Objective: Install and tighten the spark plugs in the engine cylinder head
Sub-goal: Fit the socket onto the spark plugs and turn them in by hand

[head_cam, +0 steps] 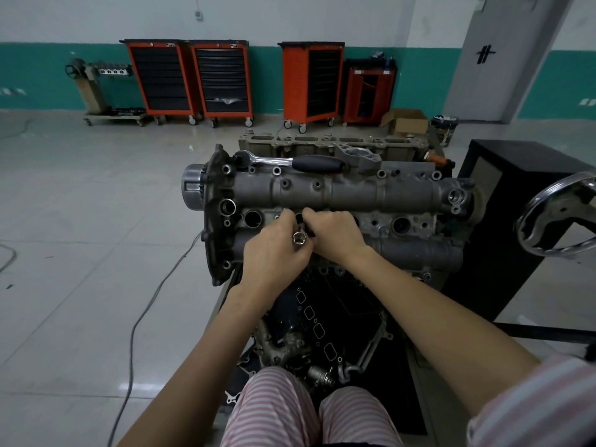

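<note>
Cylinder head (338, 191): I see it at centre frame, plug wells along its middle row.
Left hand (274, 250): my fingers curl round a chrome socket (299, 239), open end facing me.
Right hand (335, 233): fingers curled on a dark part beside the socket; I cannot tell what it is.
Ratchet wrench (290, 161): lies along the head's upper edge.

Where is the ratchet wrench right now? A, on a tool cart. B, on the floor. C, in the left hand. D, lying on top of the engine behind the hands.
D: the ratchet wrench lies untouched on top of the engine, beyond both hands.
</note>
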The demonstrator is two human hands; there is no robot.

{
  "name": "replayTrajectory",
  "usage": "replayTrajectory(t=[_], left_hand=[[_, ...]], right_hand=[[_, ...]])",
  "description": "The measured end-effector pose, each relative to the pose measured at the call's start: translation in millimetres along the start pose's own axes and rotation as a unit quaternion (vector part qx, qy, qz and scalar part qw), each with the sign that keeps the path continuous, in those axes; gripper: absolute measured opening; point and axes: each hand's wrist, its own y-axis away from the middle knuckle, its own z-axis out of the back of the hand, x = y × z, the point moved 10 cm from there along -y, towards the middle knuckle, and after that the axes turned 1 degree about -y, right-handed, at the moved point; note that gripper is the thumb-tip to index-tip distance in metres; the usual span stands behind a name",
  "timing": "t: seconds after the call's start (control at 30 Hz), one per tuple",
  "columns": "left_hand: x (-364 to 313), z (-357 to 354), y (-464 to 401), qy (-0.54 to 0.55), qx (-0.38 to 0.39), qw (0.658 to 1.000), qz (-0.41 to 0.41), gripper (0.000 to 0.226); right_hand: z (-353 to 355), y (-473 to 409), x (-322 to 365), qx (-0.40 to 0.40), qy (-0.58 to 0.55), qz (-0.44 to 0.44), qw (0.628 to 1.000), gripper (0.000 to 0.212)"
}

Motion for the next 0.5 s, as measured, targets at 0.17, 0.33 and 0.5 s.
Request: replayTrajectory(t=[0.17, 0.33, 0.5], left_hand=[[9.6, -2.4, -0.7, -0.025, -0.004, 0.999, 0.047, 0.044], [5.2, 3.1, 3.3, -0.016, -0.029, 0.999, 0.027, 0.039], [6.3, 3.3, 3.8, 0.022, -0.026, 0.999, 0.030, 0.028]], right_hand=[[22.8, 5.2, 9.7, -0.096, -0.028, 0.034, 0.994, 0.019], [6.5, 1.3, 0.9, -0.030, -0.030, -0.002, 0.999, 0.021], [1.9, 0.0, -1.4, -0.019, -0.029, -0.004, 0.999, 0.025]])
